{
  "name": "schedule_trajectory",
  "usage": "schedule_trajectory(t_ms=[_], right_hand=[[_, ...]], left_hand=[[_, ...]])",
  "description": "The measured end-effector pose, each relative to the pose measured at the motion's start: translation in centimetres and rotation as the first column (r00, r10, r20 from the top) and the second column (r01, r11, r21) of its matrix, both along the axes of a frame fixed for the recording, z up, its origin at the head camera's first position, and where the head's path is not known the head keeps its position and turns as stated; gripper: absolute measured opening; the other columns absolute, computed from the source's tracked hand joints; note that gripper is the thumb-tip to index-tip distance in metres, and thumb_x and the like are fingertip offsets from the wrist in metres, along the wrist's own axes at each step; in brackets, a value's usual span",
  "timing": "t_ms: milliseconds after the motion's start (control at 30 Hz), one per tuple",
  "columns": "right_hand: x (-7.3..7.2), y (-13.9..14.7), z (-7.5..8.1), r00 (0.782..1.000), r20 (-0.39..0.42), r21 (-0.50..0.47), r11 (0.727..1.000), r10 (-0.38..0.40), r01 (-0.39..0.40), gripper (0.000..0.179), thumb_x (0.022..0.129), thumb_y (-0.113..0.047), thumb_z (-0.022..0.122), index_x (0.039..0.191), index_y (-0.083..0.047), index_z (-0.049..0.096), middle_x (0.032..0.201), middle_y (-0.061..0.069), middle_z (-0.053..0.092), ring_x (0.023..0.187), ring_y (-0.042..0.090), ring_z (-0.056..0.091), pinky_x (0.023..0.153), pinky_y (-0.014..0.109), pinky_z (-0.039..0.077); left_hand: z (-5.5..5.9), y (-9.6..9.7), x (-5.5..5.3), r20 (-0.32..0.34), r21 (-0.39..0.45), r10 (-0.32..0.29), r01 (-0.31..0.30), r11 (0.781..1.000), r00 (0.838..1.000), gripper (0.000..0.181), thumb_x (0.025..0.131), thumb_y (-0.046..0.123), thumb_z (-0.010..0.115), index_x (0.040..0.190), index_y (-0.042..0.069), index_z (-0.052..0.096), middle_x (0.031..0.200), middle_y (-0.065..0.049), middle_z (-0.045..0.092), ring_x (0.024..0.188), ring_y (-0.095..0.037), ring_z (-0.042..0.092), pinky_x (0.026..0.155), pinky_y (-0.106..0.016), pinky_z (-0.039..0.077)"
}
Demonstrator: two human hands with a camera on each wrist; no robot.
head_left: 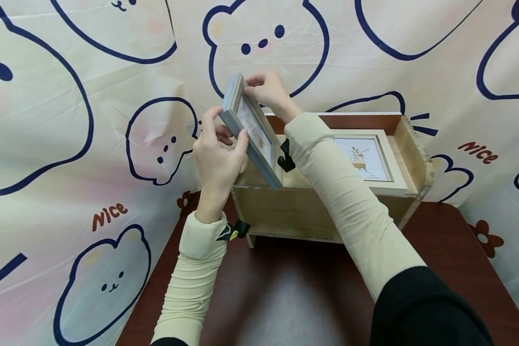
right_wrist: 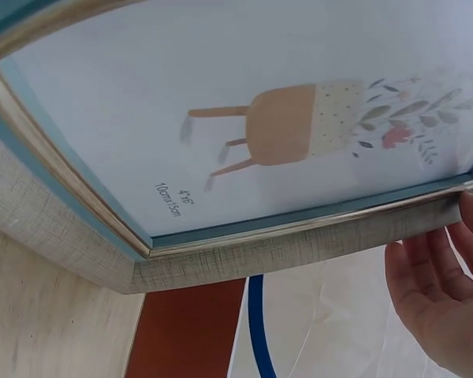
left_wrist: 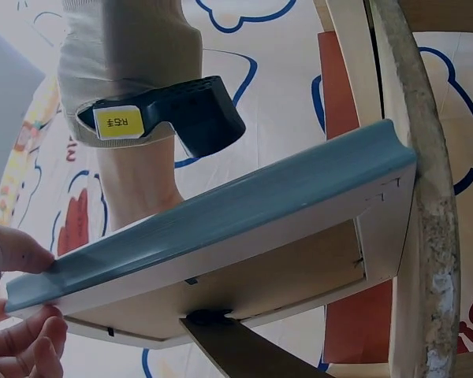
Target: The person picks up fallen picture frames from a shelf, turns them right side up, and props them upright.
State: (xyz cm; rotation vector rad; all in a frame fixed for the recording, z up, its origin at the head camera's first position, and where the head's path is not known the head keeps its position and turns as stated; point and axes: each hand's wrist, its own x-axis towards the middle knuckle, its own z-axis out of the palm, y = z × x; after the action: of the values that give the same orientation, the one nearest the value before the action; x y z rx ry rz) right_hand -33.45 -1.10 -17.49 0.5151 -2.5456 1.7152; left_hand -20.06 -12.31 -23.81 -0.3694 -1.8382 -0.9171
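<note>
A blue-grey picture frame [head_left: 259, 137] stands tilted above the left part of a wooden shelf [head_left: 294, 211], its lower end at the shelf's front edge. My left hand [head_left: 220, 156] grips its near side, thumb in front and fingers behind. Pinched in my right hand [head_left: 270, 93] is the upper far edge. In the left wrist view, the brown backing [left_wrist: 284, 276] shows, with a support leg [left_wrist: 248, 346] sticking out. A plant picture [right_wrist: 284, 126] faces the right wrist camera. A second, cream picture frame [head_left: 398, 168] lies on the shelf's right part, partly behind my right sleeve.
The shelf stands on a dark red-brown table [head_left: 432, 245] and has a raised right side panel [head_left: 415, 144] and a reddish back strip [head_left: 363, 122]. A cloth printed with cartoon bears [head_left: 264, 62] hangs close behind and beside it. Wrist cameras [head_left: 238, 230] are strapped to both sleeves.
</note>
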Motion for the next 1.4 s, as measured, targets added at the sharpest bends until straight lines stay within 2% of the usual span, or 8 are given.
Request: schedule_trajectory(t_ms=[333,567,867,1100,1400], right_hand=[[0.0,0.1,-0.5,0.999,-0.036,0.010,1.000,-0.026,0.026,0.024,0.091,-0.014,0.054,0.113,-0.007,0.062,0.111,0.006,0.059,0.100,0.016,0.054,0.084,0.027,0.046],[-0.2,0.5,-0.6,0.996,-0.074,0.014,0.998,-0.059,0.060,0.021,0.091,-0.013,0.054,0.109,-0.006,0.063,0.107,0.006,0.059,0.095,0.014,0.052,0.080,0.023,0.044],[-0.4,1.3,-0.8,0.990,-0.097,0.025,0.994,-0.105,0.108,0.020,0.091,-0.013,0.055,0.107,-0.006,0.063,0.103,0.004,0.059,0.093,0.012,0.052,0.078,0.022,0.044],[-0.6,2.1,-0.8,0.986,-0.101,0.038,0.990,-0.132,0.136,0.018,0.090,-0.014,0.056,0.105,-0.007,0.063,0.102,0.003,0.058,0.094,0.011,0.050,0.079,0.021,0.043],[-0.7,2.9,-1.0,0.978,-0.117,0.046,0.983,-0.173,0.179,0.014,0.090,-0.016,0.057,0.100,-0.008,0.062,0.096,0.001,0.056,0.090,0.010,0.049,0.076,0.020,0.041]], left_hand=[[0.1,0.2,0.0,0.005,0.017,0.004,-0.004,1.000,1.000,0.040,0.078,0.012,0.066,0.113,-0.002,0.051,0.067,-0.013,0.058,0.056,-0.019,0.054,0.053,-0.028,0.043],[0.2,0.1,-0.3,-0.004,0.025,-0.024,0.024,0.999,1.000,0.040,0.078,0.010,0.066,0.112,-0.004,0.051,0.067,-0.014,0.059,0.055,-0.020,0.054,0.052,-0.037,0.046],[0.5,-0.2,-0.6,0.017,0.030,-0.040,0.040,0.999,0.999,0.041,0.078,0.009,0.067,0.114,-0.004,0.052,0.067,-0.015,0.060,0.053,-0.020,0.053,0.051,-0.037,0.046],[0.7,-0.5,-0.8,0.061,0.042,-0.053,0.051,0.998,0.997,0.043,0.078,0.011,0.068,0.115,-0.003,0.052,0.070,-0.015,0.062,0.054,-0.019,0.053,0.053,-0.030,0.044],[0.7,-1.1,-1.3,0.099,0.058,-0.110,0.105,0.993,0.989,0.044,0.078,0.008,0.068,0.118,-0.003,0.052,0.072,-0.015,0.063,0.054,-0.017,0.054,0.054,-0.023,0.044]])
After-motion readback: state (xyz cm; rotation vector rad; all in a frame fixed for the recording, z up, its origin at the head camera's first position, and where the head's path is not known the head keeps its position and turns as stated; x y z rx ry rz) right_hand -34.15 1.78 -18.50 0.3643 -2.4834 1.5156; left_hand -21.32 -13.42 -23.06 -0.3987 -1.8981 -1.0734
